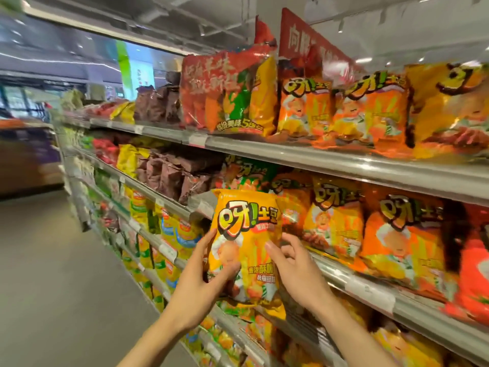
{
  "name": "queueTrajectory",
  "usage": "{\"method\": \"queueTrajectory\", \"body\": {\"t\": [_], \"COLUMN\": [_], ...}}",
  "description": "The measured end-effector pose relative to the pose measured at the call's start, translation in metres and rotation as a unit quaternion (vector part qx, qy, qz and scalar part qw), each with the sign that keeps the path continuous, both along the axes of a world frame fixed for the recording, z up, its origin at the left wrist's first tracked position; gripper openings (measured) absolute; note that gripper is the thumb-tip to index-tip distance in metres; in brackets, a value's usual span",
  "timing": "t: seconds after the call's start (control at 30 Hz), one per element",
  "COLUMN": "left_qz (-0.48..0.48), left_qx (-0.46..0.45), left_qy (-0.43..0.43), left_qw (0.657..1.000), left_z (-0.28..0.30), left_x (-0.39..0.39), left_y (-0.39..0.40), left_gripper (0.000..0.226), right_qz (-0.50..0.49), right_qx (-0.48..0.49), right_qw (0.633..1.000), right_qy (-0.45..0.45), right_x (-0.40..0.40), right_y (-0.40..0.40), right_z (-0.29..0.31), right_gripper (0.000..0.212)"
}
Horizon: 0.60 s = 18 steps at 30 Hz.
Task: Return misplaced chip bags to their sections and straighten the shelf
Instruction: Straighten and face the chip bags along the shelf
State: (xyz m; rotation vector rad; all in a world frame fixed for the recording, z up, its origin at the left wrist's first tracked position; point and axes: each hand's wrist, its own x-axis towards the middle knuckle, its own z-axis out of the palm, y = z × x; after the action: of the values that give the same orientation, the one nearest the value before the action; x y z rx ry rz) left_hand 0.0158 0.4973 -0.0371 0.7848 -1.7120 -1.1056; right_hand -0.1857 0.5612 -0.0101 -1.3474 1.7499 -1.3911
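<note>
1. One shiny yellow chip bag (244,242) with big cartoon letters is held upright in front of the middle shelf's grey metal edge (370,284).
2. The left hand (197,282) grips the bag's left side, thumb on the front and fingers curled behind.
3. The right hand (296,268) pinches the bag's right edge with bent fingers.
4. Just beside it, orange chip bags (402,234) stand in a row.
5. Brown crinkly bags (174,176) sit further left on the same shelf.
6. A big red multi-pack bag (225,94) stands on the top shelf.
</note>
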Motion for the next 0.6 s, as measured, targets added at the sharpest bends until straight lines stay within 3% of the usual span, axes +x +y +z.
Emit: {"method": "queueTrajectory", "body": {"t": [0.13,0.4,0.5,0.6], "left_qz": [0.007,0.006,-0.030,-0.069], "left_qx": [0.004,0.026,0.014,-0.021], "left_qy": [-0.033,-0.018,-0.018,-0.006], "left_qw": [0.999,0.999,0.999,0.997], "left_z": [0.018,0.029,0.031,0.034], "left_x": [0.014,0.032,0.034,0.026], "left_y": [-0.082,-0.218,-0.273,-0.322], "left_gripper": [0.075,0.073,0.078,0.068], "right_qz": [0.000,-0.027,-0.062,-0.110], "right_qx": [-0.003,0.014,0.013,0.012], "right_qw": [1.000,0.996,0.992,0.986], "right_qy": [0.019,0.089,0.110,0.127], "right_x": [0.013,0.039,0.045,0.049], "right_y": [-0.094,-0.229,-0.267,-0.299], "right_z": [0.007,0.026,0.031,0.032], "right_gripper": [0.061,0.062,0.068,0.073]}}
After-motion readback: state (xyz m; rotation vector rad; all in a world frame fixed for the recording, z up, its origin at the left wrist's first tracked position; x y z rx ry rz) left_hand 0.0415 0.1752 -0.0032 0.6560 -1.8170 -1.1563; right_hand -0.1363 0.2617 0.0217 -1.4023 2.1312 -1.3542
